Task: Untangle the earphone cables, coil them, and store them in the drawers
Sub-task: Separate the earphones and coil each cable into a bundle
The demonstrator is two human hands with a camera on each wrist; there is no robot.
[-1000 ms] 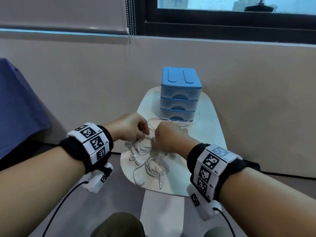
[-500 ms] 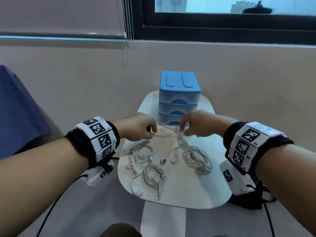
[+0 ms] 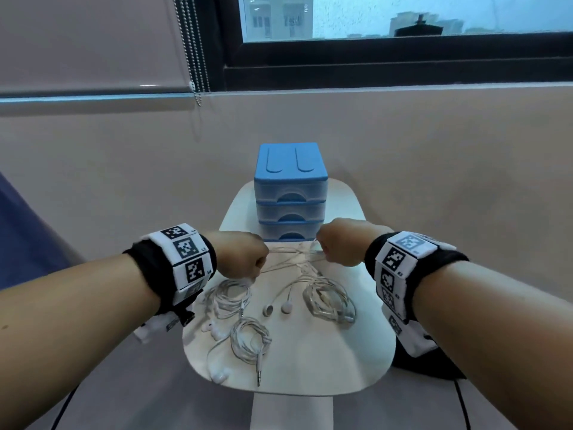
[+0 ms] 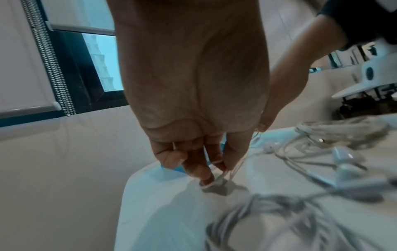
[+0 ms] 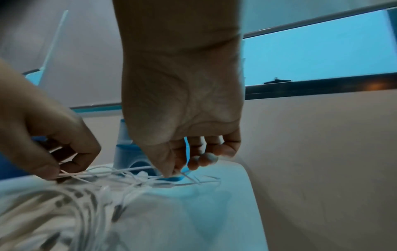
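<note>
Just beside both hands point(image 3: 291, 259), shut drawers point(image 3: 290, 206).

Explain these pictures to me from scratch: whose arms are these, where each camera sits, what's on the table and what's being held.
No machine here: a person works with bare hands, wearing patterned wristbands. One camera sits on the head looking down; one sits on each wrist, looking along the fingers. On the small white table stand blue drawers, all shut, and three bundles of white earphones. The left hand and right hand each pinch a loose earphone cable, stretching its tangle between them.
</note>
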